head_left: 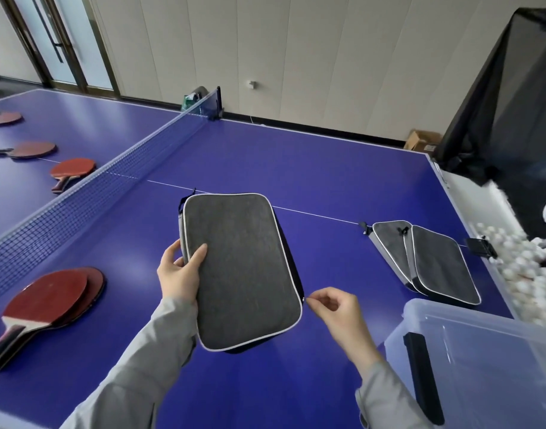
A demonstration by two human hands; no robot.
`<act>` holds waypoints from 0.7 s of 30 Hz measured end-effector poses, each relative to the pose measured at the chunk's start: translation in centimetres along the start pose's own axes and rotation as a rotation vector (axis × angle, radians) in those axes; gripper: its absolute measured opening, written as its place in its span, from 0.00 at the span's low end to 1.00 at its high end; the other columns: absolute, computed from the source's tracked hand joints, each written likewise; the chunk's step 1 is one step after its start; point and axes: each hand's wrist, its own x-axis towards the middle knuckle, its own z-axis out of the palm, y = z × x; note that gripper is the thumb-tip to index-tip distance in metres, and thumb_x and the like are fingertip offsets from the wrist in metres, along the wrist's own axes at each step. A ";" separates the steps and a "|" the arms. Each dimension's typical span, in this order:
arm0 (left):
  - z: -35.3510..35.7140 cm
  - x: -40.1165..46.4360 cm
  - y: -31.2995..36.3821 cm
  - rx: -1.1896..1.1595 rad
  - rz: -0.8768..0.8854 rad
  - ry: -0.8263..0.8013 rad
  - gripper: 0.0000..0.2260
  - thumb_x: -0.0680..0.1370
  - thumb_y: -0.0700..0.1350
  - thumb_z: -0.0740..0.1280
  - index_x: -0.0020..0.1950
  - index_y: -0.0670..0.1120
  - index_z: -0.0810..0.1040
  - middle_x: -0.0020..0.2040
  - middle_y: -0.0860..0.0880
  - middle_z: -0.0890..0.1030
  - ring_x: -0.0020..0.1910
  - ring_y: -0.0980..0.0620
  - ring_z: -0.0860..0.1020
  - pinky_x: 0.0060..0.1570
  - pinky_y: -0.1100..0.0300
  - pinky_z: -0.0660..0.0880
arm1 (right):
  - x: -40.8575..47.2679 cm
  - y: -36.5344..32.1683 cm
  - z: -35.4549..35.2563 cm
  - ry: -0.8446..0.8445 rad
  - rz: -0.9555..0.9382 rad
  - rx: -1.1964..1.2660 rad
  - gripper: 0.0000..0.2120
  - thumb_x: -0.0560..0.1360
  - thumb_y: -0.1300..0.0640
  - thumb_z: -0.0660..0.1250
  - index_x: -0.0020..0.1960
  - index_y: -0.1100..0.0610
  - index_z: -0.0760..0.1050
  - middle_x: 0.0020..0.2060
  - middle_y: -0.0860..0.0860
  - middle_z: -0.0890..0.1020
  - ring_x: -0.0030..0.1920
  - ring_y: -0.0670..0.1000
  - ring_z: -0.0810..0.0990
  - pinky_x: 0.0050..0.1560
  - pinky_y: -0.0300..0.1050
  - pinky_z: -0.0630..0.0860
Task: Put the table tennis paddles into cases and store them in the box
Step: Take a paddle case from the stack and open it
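Blue table (265,156) centre: left hand (180,270) grips a rectangular grey felt case (240,270) with white piping; right hand (339,308) pinches its zipper at four o'clock. Clear plastic box (482,351) further right.

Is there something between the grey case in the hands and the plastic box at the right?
Nothing visible blocks it. The grey case, held by the left hand, has only bare blue table and the right hand between it and the clear box.
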 end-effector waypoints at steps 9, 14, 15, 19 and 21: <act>-3.0 8.2 0.9 -0.052 -0.145 0.173 0.23 0.71 0.42 0.74 0.65 0.46 0.73 0.39 0.50 0.79 0.35 0.53 0.78 0.44 0.56 0.77 | 1.0 -3.4 7.9 0.183 -0.280 -0.277 0.09 0.71 0.64 0.71 0.35 0.53 0.76 0.27 0.42 0.77 0.31 0.42 0.74 0.34 0.31 0.70; -4.2 11.6 1.2 -0.050 -0.200 0.289 0.24 0.71 0.44 0.74 0.65 0.47 0.72 0.45 0.50 0.77 0.44 0.49 0.77 0.54 0.52 0.76 | 0.0 -5.0 13.3 0.245 -0.314 -0.304 0.08 0.70 0.66 0.71 0.36 0.57 0.76 0.29 0.44 0.77 0.33 0.44 0.75 0.34 0.34 0.71; -4.2 12.0 1.1 -0.049 -0.204 0.305 0.23 0.71 0.45 0.74 0.64 0.48 0.72 0.45 0.51 0.76 0.45 0.48 0.77 0.55 0.52 0.76 | -0.4 -5.1 14.2 0.263 -0.323 -0.305 0.08 0.70 0.66 0.71 0.36 0.57 0.76 0.29 0.44 0.77 0.33 0.44 0.75 0.34 0.34 0.71; -3.7 12.6 0.6 -0.041 -0.219 0.348 0.23 0.71 0.47 0.73 0.64 0.50 0.71 0.41 0.59 0.70 0.44 0.51 0.75 0.53 0.56 0.73 | -2.1 -5.0 17.6 0.286 -0.316 -0.317 0.07 0.71 0.64 0.71 0.37 0.56 0.76 0.30 0.45 0.77 0.32 0.45 0.75 0.34 0.37 0.73; -3.3 12.7 0.0 -0.054 -0.250 0.354 0.23 0.72 0.49 0.71 0.65 0.52 0.68 0.46 0.57 0.72 0.43 0.51 0.75 0.51 0.56 0.72 | -3.1 -5.0 19.2 0.277 -0.311 -0.328 0.06 0.72 0.62 0.70 0.38 0.56 0.77 0.31 0.45 0.78 0.32 0.45 0.75 0.34 0.40 0.74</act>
